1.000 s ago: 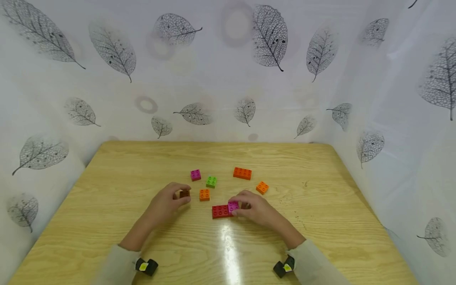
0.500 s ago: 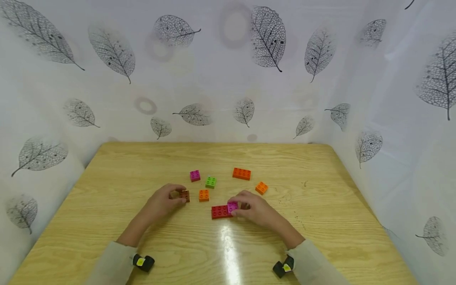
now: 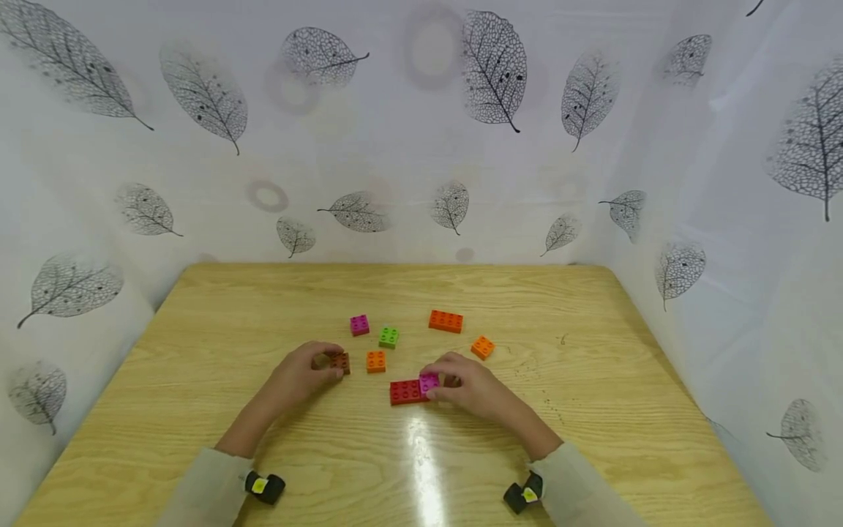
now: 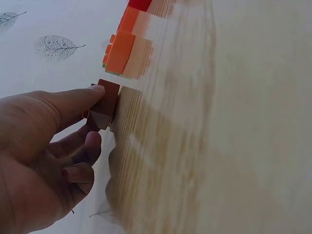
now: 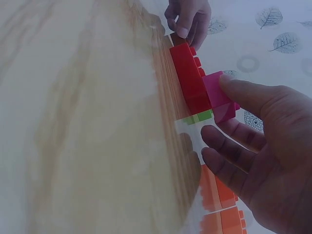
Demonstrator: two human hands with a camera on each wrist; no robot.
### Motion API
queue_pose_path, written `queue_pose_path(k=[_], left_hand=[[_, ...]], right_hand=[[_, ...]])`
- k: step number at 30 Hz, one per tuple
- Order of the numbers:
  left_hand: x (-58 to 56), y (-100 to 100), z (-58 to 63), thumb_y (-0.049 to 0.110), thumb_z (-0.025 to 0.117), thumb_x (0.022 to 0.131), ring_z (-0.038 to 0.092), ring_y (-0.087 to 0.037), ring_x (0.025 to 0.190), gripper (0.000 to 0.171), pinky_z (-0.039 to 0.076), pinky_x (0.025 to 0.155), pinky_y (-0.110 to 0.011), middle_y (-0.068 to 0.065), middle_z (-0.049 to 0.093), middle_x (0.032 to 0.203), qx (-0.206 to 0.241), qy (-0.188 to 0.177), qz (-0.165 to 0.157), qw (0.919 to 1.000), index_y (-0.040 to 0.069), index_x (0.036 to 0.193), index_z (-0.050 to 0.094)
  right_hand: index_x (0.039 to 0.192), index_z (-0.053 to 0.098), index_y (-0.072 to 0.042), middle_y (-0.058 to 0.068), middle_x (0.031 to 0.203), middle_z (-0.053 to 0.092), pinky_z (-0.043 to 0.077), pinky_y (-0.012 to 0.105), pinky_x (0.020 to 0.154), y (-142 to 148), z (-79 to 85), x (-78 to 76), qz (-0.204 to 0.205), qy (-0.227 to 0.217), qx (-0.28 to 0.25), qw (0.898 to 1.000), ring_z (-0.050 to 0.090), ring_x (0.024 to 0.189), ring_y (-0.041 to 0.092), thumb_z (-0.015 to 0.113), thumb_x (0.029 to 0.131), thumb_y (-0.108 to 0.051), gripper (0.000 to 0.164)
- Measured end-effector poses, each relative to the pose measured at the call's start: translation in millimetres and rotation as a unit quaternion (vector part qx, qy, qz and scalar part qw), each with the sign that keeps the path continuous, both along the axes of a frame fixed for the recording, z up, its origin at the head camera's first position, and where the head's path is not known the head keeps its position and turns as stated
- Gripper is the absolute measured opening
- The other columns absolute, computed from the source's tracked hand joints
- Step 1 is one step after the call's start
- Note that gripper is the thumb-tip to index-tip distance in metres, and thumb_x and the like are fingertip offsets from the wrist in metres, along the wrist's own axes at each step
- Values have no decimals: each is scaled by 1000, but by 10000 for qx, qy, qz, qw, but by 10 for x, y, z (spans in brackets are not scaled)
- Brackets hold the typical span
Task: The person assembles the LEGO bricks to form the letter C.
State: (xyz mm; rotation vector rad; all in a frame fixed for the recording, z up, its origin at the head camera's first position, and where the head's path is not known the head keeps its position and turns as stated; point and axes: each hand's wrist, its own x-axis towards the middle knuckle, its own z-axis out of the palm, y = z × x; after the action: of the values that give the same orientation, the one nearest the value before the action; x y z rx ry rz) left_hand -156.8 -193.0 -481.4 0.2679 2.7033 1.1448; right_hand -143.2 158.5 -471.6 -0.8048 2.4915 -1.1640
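Observation:
My left hand (image 3: pixel 304 374) pinches a brown toy building brick (image 4: pixel 106 101) between thumb and fingers, its underside down at the tabletop. My right hand (image 3: pixel 469 384) grips a pink brick (image 5: pixel 219 92) by its sides, thumb nearest me. That pink brick sits over the right end of a long red brick (image 3: pixel 405 391), tilted slightly against it in the right wrist view. The red brick lies on the table with its other studs bare. Just right of the brown brick is a square orange brick (image 3: pixel 376 361).
On the wooden table (image 3: pixel 527 300), farther back, lie a magenta brick (image 3: pixel 358 325), a green brick (image 3: pixel 388 337), a long orange-red brick (image 3: pixel 446 321) and a second square orange brick (image 3: pixel 483 348). A leaf-patterned curtain (image 3: pixel 395 146) surrounds the back and sides.
My left hand has lowered the brown brick to the tabletop, shifting slightly left, and more of its studs show now. The right hand stays at the pink brick on the red one.

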Motion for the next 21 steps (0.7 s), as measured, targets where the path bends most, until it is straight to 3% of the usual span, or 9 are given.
queue_pose_path(k=[10,21], left_hand=[[73,37,43,36,72,94,57,-19,96,40,47,82,-37,-3,63,129,108,-241,55,9996,21,131,65],[220,170,69,35,74,92,54,-17,94,38,46,78,-32,0,63,125,249,-215,36,9995,23,128,66]], right_hand=[[132,67,-21,-11,116,60,53,26,75,-13,16,9,-17,7,46,10000,59,91,10,68,97,-34,37],[131,67,-22,-11,115,60,53,26,75,-8,19,7,-50,-11,70,10000,59,90,9,68,97,-34,36]])
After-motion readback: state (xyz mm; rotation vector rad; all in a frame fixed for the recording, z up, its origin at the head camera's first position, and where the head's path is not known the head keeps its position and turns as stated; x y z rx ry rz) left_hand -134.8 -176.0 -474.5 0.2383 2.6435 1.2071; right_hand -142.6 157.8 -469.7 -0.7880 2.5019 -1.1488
